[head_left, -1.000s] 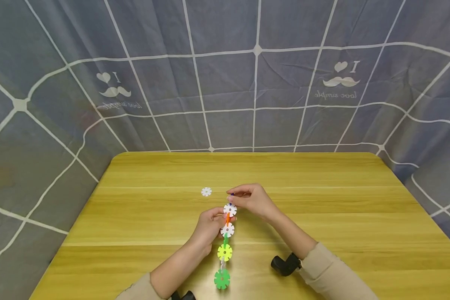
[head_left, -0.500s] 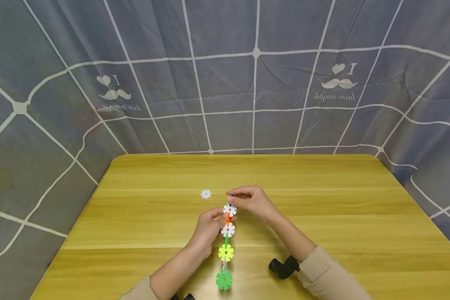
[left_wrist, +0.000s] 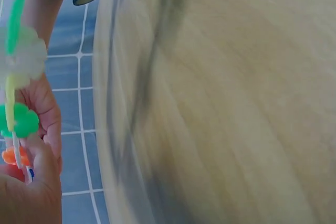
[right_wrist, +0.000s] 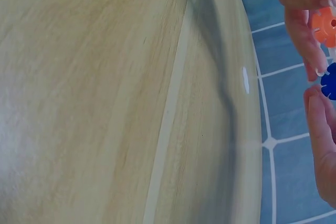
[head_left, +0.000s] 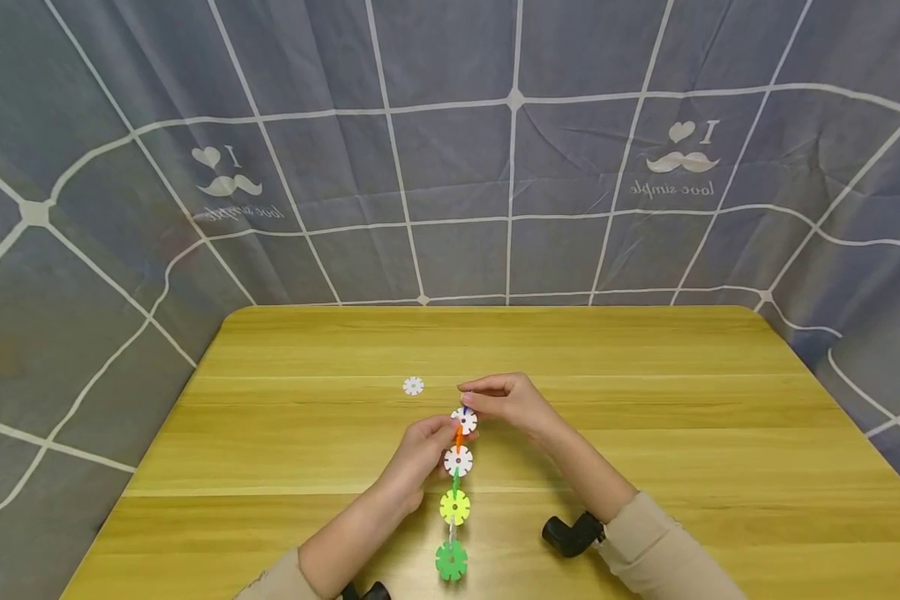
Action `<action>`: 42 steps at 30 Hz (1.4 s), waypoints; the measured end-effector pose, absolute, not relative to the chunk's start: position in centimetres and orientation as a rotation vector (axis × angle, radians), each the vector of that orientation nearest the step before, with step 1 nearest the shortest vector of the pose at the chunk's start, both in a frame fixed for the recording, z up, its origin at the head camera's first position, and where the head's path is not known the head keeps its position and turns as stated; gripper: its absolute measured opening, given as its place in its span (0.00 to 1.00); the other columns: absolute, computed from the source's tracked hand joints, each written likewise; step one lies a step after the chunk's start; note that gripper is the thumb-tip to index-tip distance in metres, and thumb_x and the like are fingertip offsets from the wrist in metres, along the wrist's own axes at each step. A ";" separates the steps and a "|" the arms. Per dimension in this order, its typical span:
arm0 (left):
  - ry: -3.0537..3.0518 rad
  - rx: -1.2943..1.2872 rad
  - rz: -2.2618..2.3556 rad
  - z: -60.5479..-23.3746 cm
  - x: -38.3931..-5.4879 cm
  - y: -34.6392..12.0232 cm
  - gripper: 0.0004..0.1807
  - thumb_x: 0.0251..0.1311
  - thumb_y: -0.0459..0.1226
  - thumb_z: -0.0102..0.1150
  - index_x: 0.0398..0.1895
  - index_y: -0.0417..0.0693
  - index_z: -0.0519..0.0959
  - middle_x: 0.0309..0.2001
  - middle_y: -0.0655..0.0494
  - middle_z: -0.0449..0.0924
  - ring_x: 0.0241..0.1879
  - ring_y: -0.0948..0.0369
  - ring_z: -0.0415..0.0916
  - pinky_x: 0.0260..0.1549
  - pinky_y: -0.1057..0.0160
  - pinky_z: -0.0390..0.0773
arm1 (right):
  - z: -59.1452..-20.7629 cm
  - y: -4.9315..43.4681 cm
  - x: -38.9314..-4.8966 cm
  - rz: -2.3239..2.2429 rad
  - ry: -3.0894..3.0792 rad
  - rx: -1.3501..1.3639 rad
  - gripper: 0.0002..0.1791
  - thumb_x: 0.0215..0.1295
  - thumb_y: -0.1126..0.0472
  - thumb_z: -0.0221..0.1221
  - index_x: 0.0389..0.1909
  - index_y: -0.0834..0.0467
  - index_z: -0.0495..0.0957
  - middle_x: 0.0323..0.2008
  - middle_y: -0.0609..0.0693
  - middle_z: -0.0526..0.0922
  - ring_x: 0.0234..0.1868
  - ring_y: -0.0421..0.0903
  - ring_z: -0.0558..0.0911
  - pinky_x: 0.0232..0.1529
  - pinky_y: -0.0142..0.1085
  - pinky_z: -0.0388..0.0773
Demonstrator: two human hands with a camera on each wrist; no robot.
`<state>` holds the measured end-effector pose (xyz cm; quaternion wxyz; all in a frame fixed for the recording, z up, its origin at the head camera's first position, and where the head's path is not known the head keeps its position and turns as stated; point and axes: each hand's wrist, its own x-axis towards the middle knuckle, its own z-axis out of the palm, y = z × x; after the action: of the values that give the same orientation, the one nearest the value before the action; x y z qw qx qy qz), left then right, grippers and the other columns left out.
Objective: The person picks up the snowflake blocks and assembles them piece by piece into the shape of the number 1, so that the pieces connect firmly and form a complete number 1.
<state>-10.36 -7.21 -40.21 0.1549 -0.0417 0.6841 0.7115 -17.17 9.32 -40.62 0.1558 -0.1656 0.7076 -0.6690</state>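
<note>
A chain of notched plastic discs runs toward the person in the head view. Its near end is a green disc (head_left: 452, 561), then come a yellow disc (head_left: 455, 507), a white disc (head_left: 458, 461), an edge-on orange disc (head_left: 460, 437) and another white disc (head_left: 463, 419). My left hand (head_left: 414, 457) pinches the chain around the orange disc and the far white one, from the left side. At the far end, a blue disc (right_wrist: 329, 82) sits edge-on to the white disc, and the thumb and fingers of my right hand (head_left: 512, 403) pinch it.
A loose white disc (head_left: 413, 386) lies on the wooden table (head_left: 270, 417), beyond and left of the hands. Black wrist cameras (head_left: 570, 535) are strapped near both sleeves. A grey-blue checked curtain (head_left: 457, 167) stands behind the table and along its sides.
Both hands keep their places around the far end of the chain. The chain's near end has swung slightly to the right. The loose white disc stays where it was.
</note>
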 end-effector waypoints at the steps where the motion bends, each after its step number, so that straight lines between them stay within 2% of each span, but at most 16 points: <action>1: 1.954 -0.111 2.028 -40.2 -10.4 -7.2 0.19 0.69 0.39 0.45 0.52 0.31 0.74 0.43 0.46 0.82 0.27 0.69 0.73 0.25 0.73 0.72 | -40.6 9.4 -17.2 -1.914 2.027 -0.482 0.21 0.60 0.63 0.61 0.50 0.74 0.74 0.46 0.68 0.79 0.37 0.40 0.82 0.43 0.38 0.79; 9: 1.905 -0.032 1.966 -40.0 -11.1 -7.0 0.27 0.70 0.47 0.42 0.59 0.32 0.67 0.41 0.50 0.82 0.21 0.70 0.72 0.20 0.74 0.74 | -40.6 9.4 -17.1 -1.877 2.010 -0.537 0.22 0.65 0.61 0.57 0.52 0.74 0.73 0.47 0.67 0.78 0.38 0.41 0.82 0.45 0.38 0.78; 16: 1.935 -0.029 1.909 -39.9 -11.2 -6.9 0.29 0.71 0.49 0.39 0.62 0.33 0.64 0.40 0.48 0.83 0.19 0.68 0.73 0.19 0.72 0.74 | -40.6 9.2 -17.0 -1.862 1.978 -0.584 0.22 0.66 0.61 0.55 0.53 0.74 0.72 0.48 0.72 0.76 0.38 0.42 0.81 0.45 0.44 0.78; 26: 1.984 -0.062 1.855 -39.9 -11.5 -6.7 0.30 0.71 0.50 0.38 0.62 0.34 0.63 0.37 0.52 0.83 0.18 0.65 0.70 0.19 0.72 0.72 | -40.5 9.3 -16.9 -1.820 1.994 -0.612 0.22 0.68 0.59 0.54 0.55 0.72 0.72 0.50 0.71 0.75 0.40 0.43 0.81 0.45 0.44 0.78; 32: 1.982 -0.064 1.860 -39.8 -11.5 -6.8 0.31 0.69 0.54 0.40 0.60 0.35 0.66 0.30 0.58 0.82 0.18 0.67 0.69 0.17 0.72 0.71 | -40.3 9.3 -17.0 -1.803 1.998 -0.602 0.23 0.68 0.58 0.54 0.55 0.72 0.71 0.52 0.69 0.74 0.42 0.45 0.81 0.45 0.44 0.78; 38: 1.992 -0.060 1.876 -39.8 -11.4 -7.1 0.31 0.70 0.53 0.39 0.61 0.36 0.66 0.27 0.60 0.79 0.17 0.68 0.70 0.17 0.73 0.71 | -40.2 9.2 -17.3 -1.802 2.021 -0.537 0.23 0.69 0.58 0.52 0.59 0.68 0.69 0.43 0.58 0.82 0.40 0.45 0.81 0.46 0.45 0.78; 42: 2.017 -0.061 1.867 -39.9 -11.3 -7.3 0.30 0.70 0.52 0.39 0.62 0.37 0.65 0.28 0.60 0.80 0.17 0.68 0.67 0.17 0.73 0.70 | -40.4 9.1 -17.8 -1.827 2.023 -0.459 0.23 0.69 0.60 0.52 0.60 0.67 0.68 0.39 0.51 0.82 0.39 0.45 0.81 0.47 0.46 0.77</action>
<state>-11.31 -7.35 -39.91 0.1952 -0.0218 0.7196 0.6660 -17.80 9.12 -40.41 0.1875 -0.1631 0.7190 -0.6491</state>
